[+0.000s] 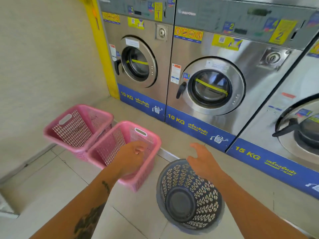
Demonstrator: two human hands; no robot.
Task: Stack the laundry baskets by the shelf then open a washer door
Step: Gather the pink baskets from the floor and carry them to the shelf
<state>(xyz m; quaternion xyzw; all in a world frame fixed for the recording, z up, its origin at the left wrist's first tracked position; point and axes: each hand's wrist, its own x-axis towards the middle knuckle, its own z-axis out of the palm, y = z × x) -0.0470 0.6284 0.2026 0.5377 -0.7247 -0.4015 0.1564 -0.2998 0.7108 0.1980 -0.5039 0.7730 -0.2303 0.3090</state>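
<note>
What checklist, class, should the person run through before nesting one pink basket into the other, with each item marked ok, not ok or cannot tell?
1. Near pink basket is empty inside: ok.
2. Far pink basket is empty, ready to receive or be lifted: ok.
3. Left hand has a grip on the near pink basket: cannot tell; it is over the basket's inside, fingers curled.
4. Right hand is free: ok, open above the round dark basket.
5. Baskets are already stacked: not ok; all three stand apart on the floor.
6. Washer doors shut for now: ok for the two 10 KG machines.
</note>
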